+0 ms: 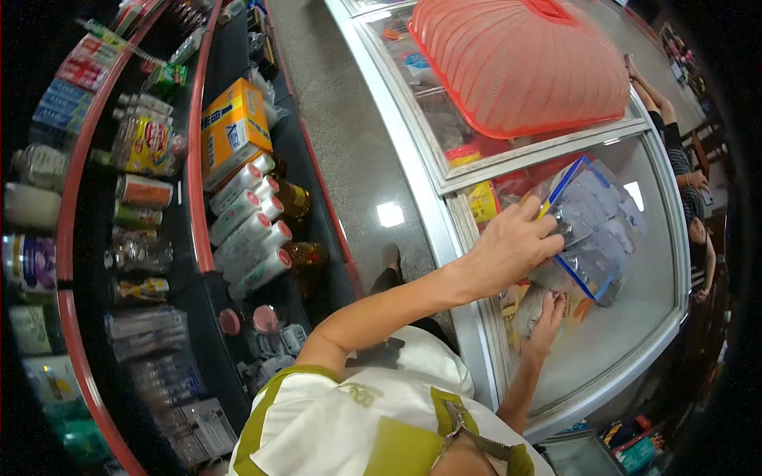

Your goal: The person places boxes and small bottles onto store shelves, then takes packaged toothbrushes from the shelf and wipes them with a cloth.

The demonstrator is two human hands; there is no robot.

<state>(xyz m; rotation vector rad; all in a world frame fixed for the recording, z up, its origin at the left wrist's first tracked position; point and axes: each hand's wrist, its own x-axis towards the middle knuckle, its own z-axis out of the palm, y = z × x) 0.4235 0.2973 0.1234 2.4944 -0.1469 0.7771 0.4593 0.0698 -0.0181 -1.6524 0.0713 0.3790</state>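
A chest freezer (472,313) stands in front of me with its glass lid partly slid back. My left hand (520,242) reaches over the opening, fingers bent and closed on a clear plastic bag (591,214) with blue edges. Greyish items show through that bag. Lower down, inside the freezer, my right hand (546,319) has its fingers curled at a whitish clear plastic packet (527,311). What lies under those fingers is partly hidden. A yellow packet (482,202) lies beyond my left hand.
A red mesh food cover (524,71) sits on the freezer's far glass. To the left, shelves (202,159) hold an orange box (236,131), white bottles (250,230) and other goods. A seated person (686,174) is at the far right.
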